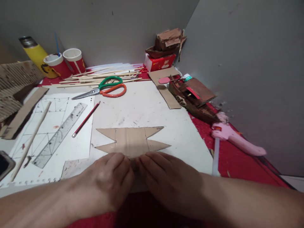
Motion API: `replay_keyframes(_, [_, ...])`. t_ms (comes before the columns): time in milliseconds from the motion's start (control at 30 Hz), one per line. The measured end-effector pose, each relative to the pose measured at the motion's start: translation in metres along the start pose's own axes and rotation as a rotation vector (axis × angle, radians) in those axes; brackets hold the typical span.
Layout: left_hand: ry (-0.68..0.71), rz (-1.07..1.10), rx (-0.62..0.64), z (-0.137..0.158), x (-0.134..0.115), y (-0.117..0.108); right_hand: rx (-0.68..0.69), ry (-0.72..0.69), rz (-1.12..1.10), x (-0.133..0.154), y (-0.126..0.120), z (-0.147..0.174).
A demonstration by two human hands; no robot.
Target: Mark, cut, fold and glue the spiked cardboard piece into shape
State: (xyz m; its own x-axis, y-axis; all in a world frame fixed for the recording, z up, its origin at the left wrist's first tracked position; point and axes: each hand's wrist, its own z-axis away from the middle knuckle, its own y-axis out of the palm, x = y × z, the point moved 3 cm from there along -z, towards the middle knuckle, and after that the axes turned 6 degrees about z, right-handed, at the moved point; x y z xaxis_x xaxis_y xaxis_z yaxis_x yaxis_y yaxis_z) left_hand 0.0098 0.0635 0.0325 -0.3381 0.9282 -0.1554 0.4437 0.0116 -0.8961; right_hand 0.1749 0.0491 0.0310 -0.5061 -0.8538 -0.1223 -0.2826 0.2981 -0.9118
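Observation:
A cut piece of brown cardboard (131, 139) with pointed ends on both sides and faint crease lines lies on the white board (140, 104) in front of me. At its near edge, my left hand (111, 177) and my right hand (166, 177) meet side by side, fingers curled and pressed together on the cardboard. Both thumbs and the part of the cardboard between the fingertips are mostly hidden beneath the hands.
Scissors (104, 89), a pencil (85, 119), a clear ruler (60, 134) and a drawn sheet (78, 148) lie left. Wooden sticks (95, 78) and paper cups (74, 60) stand behind. Right are a model boat (194, 95) and a pink glue gun (237, 139).

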Motion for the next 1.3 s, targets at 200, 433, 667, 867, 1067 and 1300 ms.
replay_keyframes(200, [-0.178,0.161,0.089,-0.001,0.013,0.003,0.181,0.022,-0.100,-0.011,0.002,-0.005])
replay_keyframes(433, [-0.431,0.535,0.299,-0.013,0.038,-0.005,0.520,0.177,-0.509,-0.053,0.004,-0.023])
replay_keyframes(667, [-0.490,0.532,0.130,0.004,0.036,-0.011,0.440,0.234,-0.611,-0.057,0.005,-0.019])
replay_keyframes(867, [-0.686,0.661,0.312,-0.005,0.047,-0.011,0.449,0.259,-0.606,-0.056,0.001,-0.021])
replay_keyframes(1067, [-0.780,0.734,0.363,-0.007,0.050,-0.010,0.466,0.334,-0.656,-0.061,0.000,-0.025])
replay_keyframes(1300, [-0.450,0.339,0.186,-0.001,0.028,-0.004,0.432,0.302,-0.469,-0.048,0.006,-0.016])
